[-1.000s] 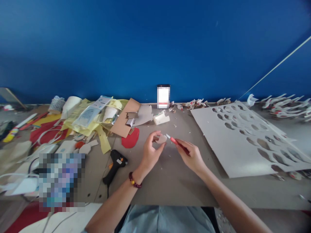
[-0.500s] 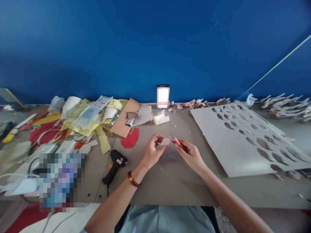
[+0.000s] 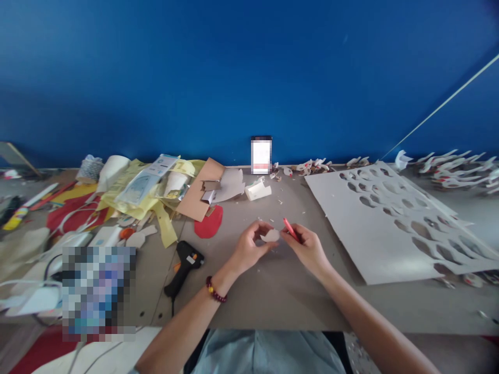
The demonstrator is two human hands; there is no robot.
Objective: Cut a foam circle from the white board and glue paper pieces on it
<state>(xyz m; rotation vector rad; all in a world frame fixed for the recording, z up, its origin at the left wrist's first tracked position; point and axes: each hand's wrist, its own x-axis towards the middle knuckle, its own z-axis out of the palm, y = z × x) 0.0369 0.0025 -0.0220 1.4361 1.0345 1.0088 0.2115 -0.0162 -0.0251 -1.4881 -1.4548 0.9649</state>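
In the middle of the grey work table, my left hand (image 3: 251, 243) is closed on a small pale card piece (image 3: 270, 236) with a rounded end, pinched between thumb and fingers. Close to its right, my right hand (image 3: 306, 244) grips a slim red tool (image 3: 289, 227) like a pen or a craft knife; its working tip is too small to make out. The fingertips of my right hand are at the right edge of the card piece, and whether they touch it is unclear.
A black glue gun (image 3: 185, 265) and a red rounded piece (image 3: 208, 222) lie left of my hands. Brown cardboard (image 3: 195, 200) and a white curled piece (image 3: 258, 190) lie beyond. On the right rests a large white card sheet (image 3: 362, 234) with cut-out holes. A lit phone (image 3: 261, 155) stands against the blue wall.
My left hand has turned the card piece and shifted it slightly right and nearer to me. Small crumbs now lie beyond it. My right hand, with the red tool, has moved slightly right.
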